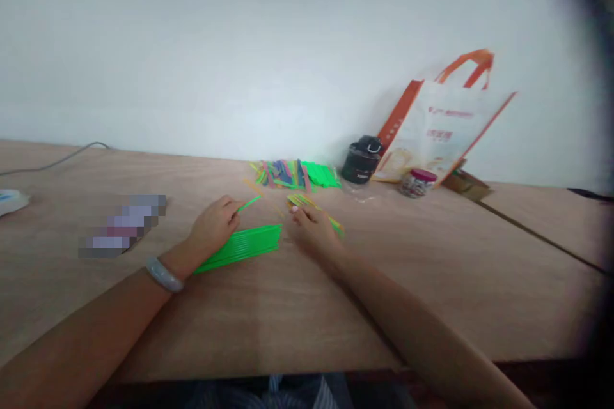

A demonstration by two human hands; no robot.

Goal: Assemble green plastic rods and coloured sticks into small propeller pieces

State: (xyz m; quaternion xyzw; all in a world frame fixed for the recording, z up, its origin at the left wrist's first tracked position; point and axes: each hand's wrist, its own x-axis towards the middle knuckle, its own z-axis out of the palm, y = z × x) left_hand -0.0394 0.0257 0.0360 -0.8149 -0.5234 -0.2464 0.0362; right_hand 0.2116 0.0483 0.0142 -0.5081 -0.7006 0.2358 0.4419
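Note:
My left hand [215, 225], with a grey-white bangle [164, 273] at its wrist, pinches one thin green stick [250, 202] that points up and right. Beneath and beside that hand lies a flat row of bright green sticks [256, 241] on the table. My right hand [315, 231] is to the right of the row, its thumb and fingers closed together; what they hold, if anything, is too blurred to make out. Yellow and green strips [301, 200] lie around and partly behind my right hand. Farther back rests a clear packet of multicoloured strips [283, 174].
Along the wall stand a black lidded container [361, 163], a small jar with a dark pink lid [418, 183] and a white and orange carrier bag [446, 131]. A brown box [466, 184] is behind them. At left are a blurred-out object [127, 225] and a cable [71, 158].

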